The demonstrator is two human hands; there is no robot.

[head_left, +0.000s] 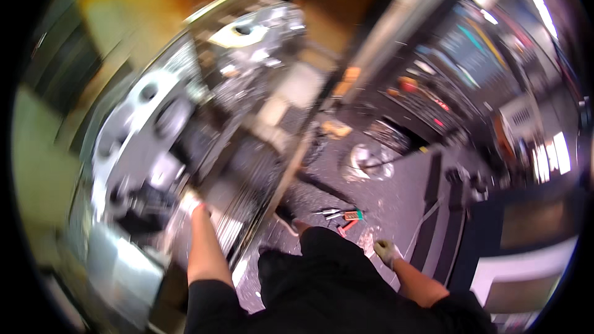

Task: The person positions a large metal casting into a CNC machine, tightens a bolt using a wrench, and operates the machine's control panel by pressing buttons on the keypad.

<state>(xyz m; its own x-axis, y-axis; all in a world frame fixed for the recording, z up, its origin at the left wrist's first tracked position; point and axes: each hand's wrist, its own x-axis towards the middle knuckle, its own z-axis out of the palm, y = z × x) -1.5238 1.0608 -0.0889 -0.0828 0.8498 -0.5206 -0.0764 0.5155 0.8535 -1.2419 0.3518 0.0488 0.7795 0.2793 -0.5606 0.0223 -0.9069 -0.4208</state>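
Note:
My left hand [197,203] reaches into the machine's work area, near a metal ledge beside the large grey metal part with round holes [139,130]. Motion blur hides its fingers, so any contact or grip is unclear. My right hand [385,250], in a pale glove, hangs low to the right of my body. Its fingers look curled in, and no object shows in it. Between the machine and that hand, several small tools with green and red parts [351,215] lie on a dark surface.
A second shiny metal part [247,37] sits farther back in the machine. To the right stands a control panel [421,96] with a red button and a lit screen [467,49]. A shiny, silvery round object [371,162] is below the panel. A dark-and-white cabinet [526,235] stands far right.

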